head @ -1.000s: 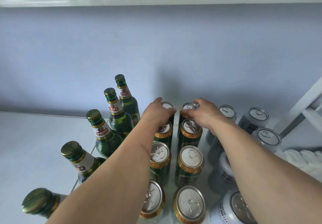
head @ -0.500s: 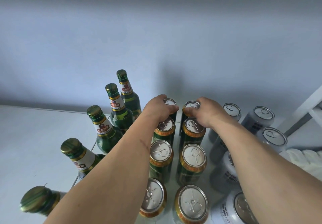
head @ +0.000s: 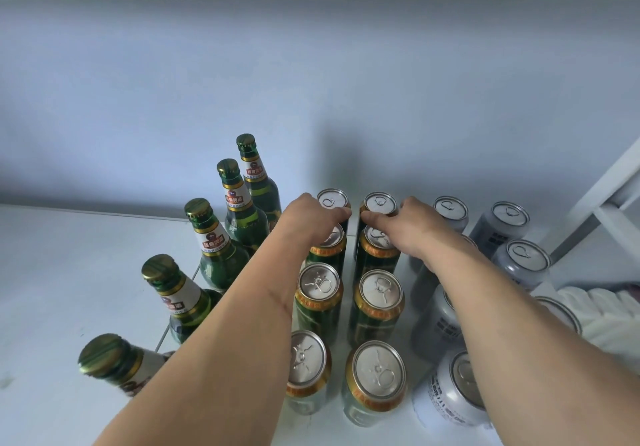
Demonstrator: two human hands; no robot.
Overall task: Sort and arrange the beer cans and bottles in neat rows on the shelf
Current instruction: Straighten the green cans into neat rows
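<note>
A: What do the hands have hold of?

B: The two rearmost green cans. The left hand [head: 313, 218] has its fingers curled round the back can of the left green row [head: 333, 199], thumb tip at the can's right side. The right hand [head: 412, 225] grips the back can of the right green row [head: 380, 203], thumb stretched across under its rim and fingers wrapped round its far side. Both cans stand upright at the back edge of the shelf [head: 69, 289], close to the wall [head: 311, 99], side by side with a narrow gap between them.

A: And the rest of the green cans?

B: Three more stand in front of each, making two rows of four that run toward the front edge. The nearest right one [head: 377, 381] is lowest in view.

A: What's either side?

B: Left of the left forearm, five green glass bottles [head: 221, 251] with gold-edged caps stand in a line from the back edge to the front. To the right, silver cans [head: 450, 211] stand in rows toward the shelf's right end, partly hidden by the right forearm. Beyond them a white frame [head: 609, 199] slants up, and something white and ribbed [head: 606, 310] lies at the right edge.
</note>
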